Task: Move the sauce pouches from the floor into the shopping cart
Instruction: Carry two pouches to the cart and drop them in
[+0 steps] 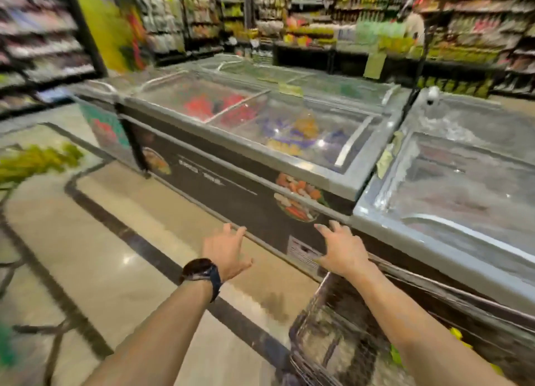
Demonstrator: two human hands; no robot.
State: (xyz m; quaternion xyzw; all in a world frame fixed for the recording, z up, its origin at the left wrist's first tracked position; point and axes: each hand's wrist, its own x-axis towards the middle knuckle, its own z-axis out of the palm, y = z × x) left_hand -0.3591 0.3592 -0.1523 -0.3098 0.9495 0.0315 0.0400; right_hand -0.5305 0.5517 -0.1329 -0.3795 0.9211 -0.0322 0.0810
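The frame is blurred by motion. A heap of green-yellow sauce pouches [37, 161] lies on the floor at the far left. The wire shopping cart [327, 336] stands at the bottom right, beside the freezers, with a few yellow-green packs [460, 339] showing inside it. My left hand [224, 251], a dark watch on its wrist, reaches forward over the floor with fingers spread and holds nothing. My right hand [343, 248] is stretched out above the cart's front edge, fingers spread, also empty.
A row of glass-topped chest freezers [260, 131] runs across the middle and right, close in front of my hands. Stocked shelves [405, 24] line the back and left walls. Polished floor [115, 255] with dark inlay stripes stretches to the left.
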